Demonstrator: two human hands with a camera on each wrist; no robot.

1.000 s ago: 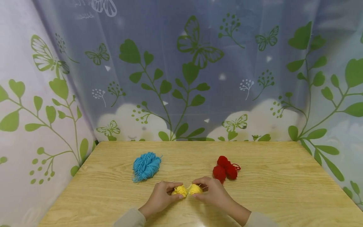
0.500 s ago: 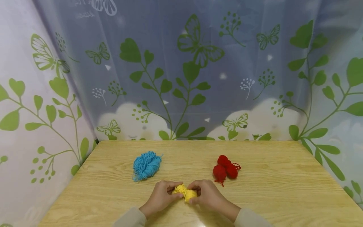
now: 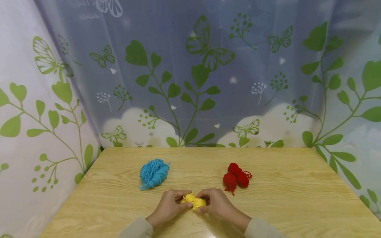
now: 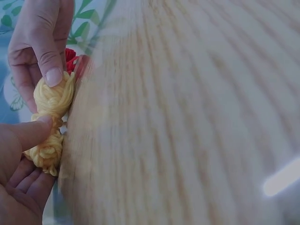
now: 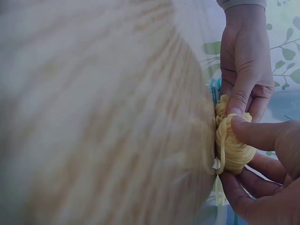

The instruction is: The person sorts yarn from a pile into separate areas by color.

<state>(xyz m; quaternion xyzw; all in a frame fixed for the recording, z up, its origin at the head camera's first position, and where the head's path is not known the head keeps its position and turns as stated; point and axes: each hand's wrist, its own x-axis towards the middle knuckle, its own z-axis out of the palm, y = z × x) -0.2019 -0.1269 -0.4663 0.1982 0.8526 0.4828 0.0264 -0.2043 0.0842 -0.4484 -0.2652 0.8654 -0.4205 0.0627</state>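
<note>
Two small lumps of yellow yarn sit against each other just above the front middle of the table. My left hand [image 3: 169,205] pinches the looser, loopy yellow yarn bundle [image 3: 188,198] between thumb and fingers. With thumb and fingertips, my right hand [image 3: 218,205] grips the rounder yellow yarn ball [image 3: 199,204]. In the left wrist view the yarn ball [image 4: 54,96] and the yarn bundle [image 4: 47,154] touch end to end; whether they are joined I cannot tell. A loose strand hangs along the yarn ball [image 5: 234,150] in the right wrist view.
A blue yarn skein [image 3: 154,175] lies on the wooden table [image 3: 282,198], beyond my left hand. Red yarn balls [image 3: 236,178], clustered with a loose tail, lie beyond my right hand. A patterned curtain [image 3: 208,99] hangs along the table's back edge.
My right hand has moved left with the yellow yarn ball, closing the small gap to the yarn bundle. The left hand has stayed about where it was.
</note>
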